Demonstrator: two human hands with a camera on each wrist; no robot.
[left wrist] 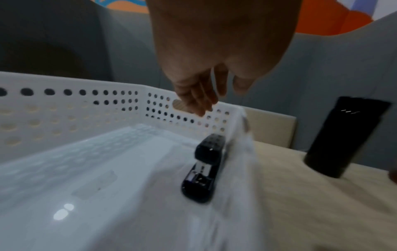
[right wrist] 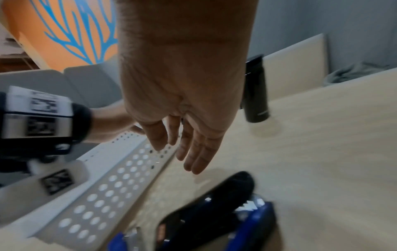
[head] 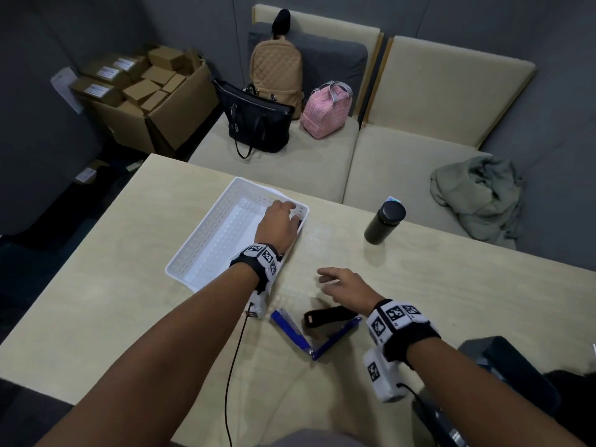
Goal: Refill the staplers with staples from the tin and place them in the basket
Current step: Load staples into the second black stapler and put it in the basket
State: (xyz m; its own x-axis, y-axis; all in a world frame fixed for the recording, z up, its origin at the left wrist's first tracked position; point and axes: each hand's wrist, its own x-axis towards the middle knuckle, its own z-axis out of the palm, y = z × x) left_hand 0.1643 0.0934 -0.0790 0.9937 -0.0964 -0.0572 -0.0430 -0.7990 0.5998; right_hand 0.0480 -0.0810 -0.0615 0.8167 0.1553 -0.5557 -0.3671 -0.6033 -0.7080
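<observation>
A white perforated basket [head: 200, 226] stands on the table. My left hand [head: 287, 214] hovers over its far right corner with relaxed fingers and holds nothing. Just below it, a black stapler [left wrist: 204, 169] lies on the basket floor along the right wall [left wrist: 238, 152]. My right hand [head: 325, 279] is open, palm down, above the table and right of the basket. Near its wrist a second black stapler [head: 329, 316] lies beside a blue stapler [head: 309, 338] that is swung open in a V. No tin is visible.
A black flask [head: 384, 222] stands upright on the table to the right. Behind the table is a beige sofa [head: 403, 162] with bags and a green garment. A dark chair [head: 509, 375] is at my right. A cable [head: 237, 366] trails from my left wrist.
</observation>
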